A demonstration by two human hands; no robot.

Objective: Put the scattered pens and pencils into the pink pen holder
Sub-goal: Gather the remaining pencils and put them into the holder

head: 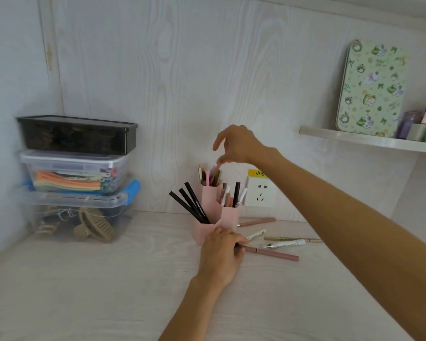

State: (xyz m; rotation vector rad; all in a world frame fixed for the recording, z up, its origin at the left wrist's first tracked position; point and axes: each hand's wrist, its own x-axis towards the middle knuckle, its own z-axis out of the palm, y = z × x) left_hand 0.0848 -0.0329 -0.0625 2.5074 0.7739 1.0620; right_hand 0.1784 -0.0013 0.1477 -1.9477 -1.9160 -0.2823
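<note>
A: Landmark noted: a pink plastic pen holder (215, 217) with several angular compartments, stood on the pale wood-grain desk (84, 279) close against the back wall. Where are the hands placed relative to it?

B: The left hand (221, 254) is seen at the holder's front foot, touching its lowest compartment. Its fingers are curled round the near end of a long dusty-pink pencil (271, 253), which lies flat on the desk and runs off to the right of the holder. The right hand (236, 146) is held above the holder's tallest rear compartment; a slim pink pen (215, 169) is pinched at its top between thumb and fingertip, the lower part already standing among the pens in that compartment.

A: Contents of the holder?

B: Three black pens (190, 203) are leaned out to the left from the front compartment. Mixed pink, white and black pens are stood in the right compartment.

A: Still loose?

B: To the right of the holder, on the desk: a brown-pink pencil (256, 222) nearest the wall, a short white pen (255, 234), a thin gold pen (293, 239), and a white pen with printed lettering (284, 244).

A: Surroundings?

B: Well left of the holder, three plastic storage boxes (76, 173) are stacked. Just behind it to the right, a white wall socket (260, 195) is fixed. Up to the right, a green patterned tin (371, 89) is propped on a shelf (369, 141).
</note>
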